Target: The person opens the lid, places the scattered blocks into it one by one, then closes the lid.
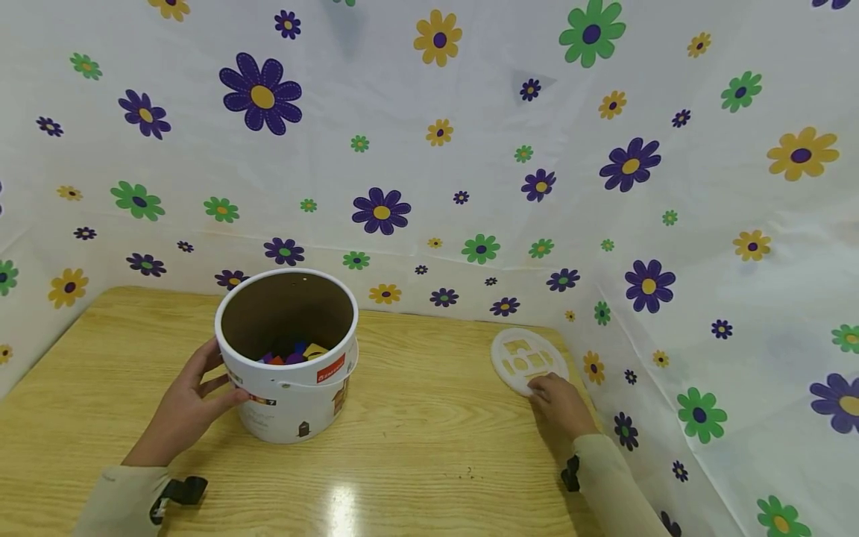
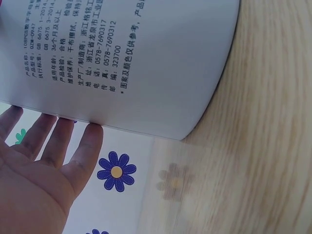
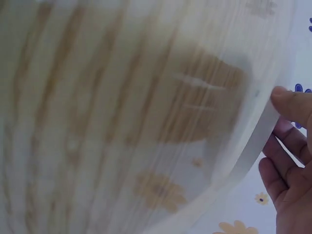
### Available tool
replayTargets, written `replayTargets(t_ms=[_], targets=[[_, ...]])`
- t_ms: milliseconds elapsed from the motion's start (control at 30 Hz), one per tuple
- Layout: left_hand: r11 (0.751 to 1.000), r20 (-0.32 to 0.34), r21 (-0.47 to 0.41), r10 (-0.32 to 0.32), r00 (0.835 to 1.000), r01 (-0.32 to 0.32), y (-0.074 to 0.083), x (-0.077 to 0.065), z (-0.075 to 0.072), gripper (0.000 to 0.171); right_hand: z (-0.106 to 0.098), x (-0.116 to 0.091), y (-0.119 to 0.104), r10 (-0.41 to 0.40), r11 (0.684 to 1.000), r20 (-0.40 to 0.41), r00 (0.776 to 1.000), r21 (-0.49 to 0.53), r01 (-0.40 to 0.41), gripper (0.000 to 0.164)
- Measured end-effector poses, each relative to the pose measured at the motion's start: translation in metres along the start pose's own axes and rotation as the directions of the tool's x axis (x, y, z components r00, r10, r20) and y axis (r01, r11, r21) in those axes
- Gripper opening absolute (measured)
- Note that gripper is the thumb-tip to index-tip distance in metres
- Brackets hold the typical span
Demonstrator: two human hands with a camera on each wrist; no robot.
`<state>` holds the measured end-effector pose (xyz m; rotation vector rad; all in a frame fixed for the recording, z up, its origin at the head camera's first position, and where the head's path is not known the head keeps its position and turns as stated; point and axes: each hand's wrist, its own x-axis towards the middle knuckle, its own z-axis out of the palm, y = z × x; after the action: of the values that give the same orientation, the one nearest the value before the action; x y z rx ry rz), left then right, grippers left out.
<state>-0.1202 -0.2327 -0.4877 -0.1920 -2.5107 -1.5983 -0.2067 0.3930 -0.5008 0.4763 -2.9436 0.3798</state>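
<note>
A white round bucket (image 1: 288, 403) with printed labels and a thin handle stands on the table, its top uncovered. Several coloured blocks (image 1: 295, 356) lie inside it. My left hand (image 1: 191, 406) rests against the bucket's left side, thumb toward the front. The left wrist view shows the fingers fairly straight, touching the printed bucket wall (image 2: 161, 63). Far to the right is a flat round white lid (image 1: 505, 356) with cut-out shapes. My right hand (image 1: 562, 403) holds its near edge. In the right wrist view the thumb (image 3: 292, 103) is on the lid's rim (image 3: 253, 141).
The wooden table (image 1: 416, 440) carries the bucket at left and the lid at the far right corner. A white flower-printed cloth (image 1: 403, 164) hangs behind the table and along its right side. Small dark specks lie on the tabletop near the front.
</note>
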Motion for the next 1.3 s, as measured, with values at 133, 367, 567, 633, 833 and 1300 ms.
replayTargets(t_ms=[133,367,567,633,833,1300], targets=[[1.000,0.000,0.002,0.010,1.000,-0.010,0.000,0.000,0.000,0.092,-0.003,0.002,-0.010,-0.085,0.996,-0.073,0.994,-0.026,0.084,0.015],[1.000,0.002,0.006,-0.002,1.000,0.002,0.000,0.000,0.001,0.092,-0.013,0.014,-0.041,-0.178,0.984,-0.144,0.973,-0.024,0.177,0.016],[1.000,-0.003,0.008,0.002,1.000,-0.002,-0.004,0.000,0.001,0.092,-0.023,0.033,-0.089,-0.251,0.964,-0.219,0.943,0.029,0.264,0.019],[1.000,-0.002,0.010,-0.003,1.000,0.003,-0.005,0.000,0.001,0.091,-0.028,0.040,-0.108,-0.295,0.948,-0.255,0.921,0.044,0.315,0.018],[1.000,-0.001,0.003,-0.004,1.000,0.004,-0.004,0.001,0.002,0.093,-0.044,0.059,-0.168,-0.410,0.882,-0.358,0.839,0.079,0.465,0.019],[1.000,-0.014,0.003,-0.001,1.000,0.001,-0.006,-0.001,0.003,0.094,-0.070,0.076,-0.291,-0.623,0.687,-0.393,0.676,0.137,0.713,0.021]])
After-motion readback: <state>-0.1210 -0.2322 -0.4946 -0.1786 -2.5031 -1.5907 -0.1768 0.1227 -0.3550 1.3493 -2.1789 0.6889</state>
